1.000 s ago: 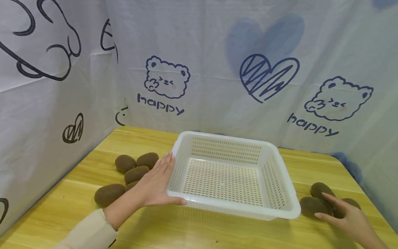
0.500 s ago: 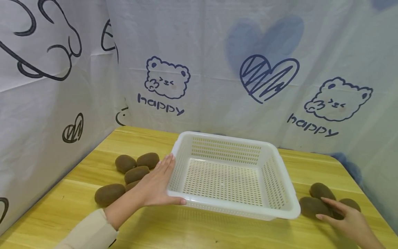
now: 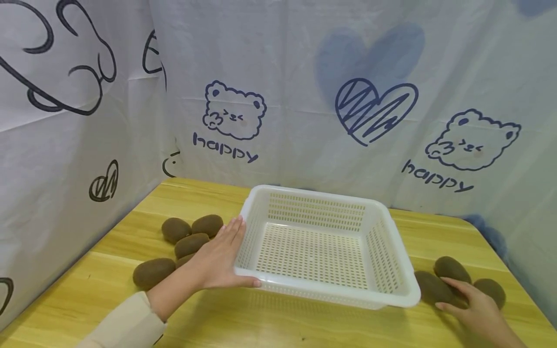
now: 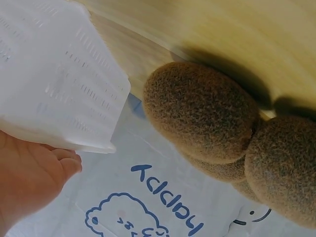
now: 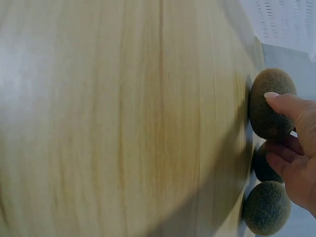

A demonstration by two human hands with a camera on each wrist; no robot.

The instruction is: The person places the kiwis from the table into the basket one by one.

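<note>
Currently, right hand point(image 3: 483, 311) pinching a kiwi point(image 3: 430, 288).
I've got left hand point(image 3: 219, 263) spread against the basket point(image 3: 326, 286) rim, thumb apart.

Whitish cloth point(image 3: 300, 72) printed with 2 bears point(image 3: 235, 111), hearts point(image 3: 376, 111) and "happy" lettering point(image 3: 225, 148) hangs behind the yellow wood-grain table point(image 3: 357, 331).

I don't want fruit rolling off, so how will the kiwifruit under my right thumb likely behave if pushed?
The kiwifruit probably rolls easily on the flat table, given its rounded, oblong body. Its fuzzy skin suggests little slipping in the right hand. It seems likely firm: no dent shows beside the thumb.
</note>
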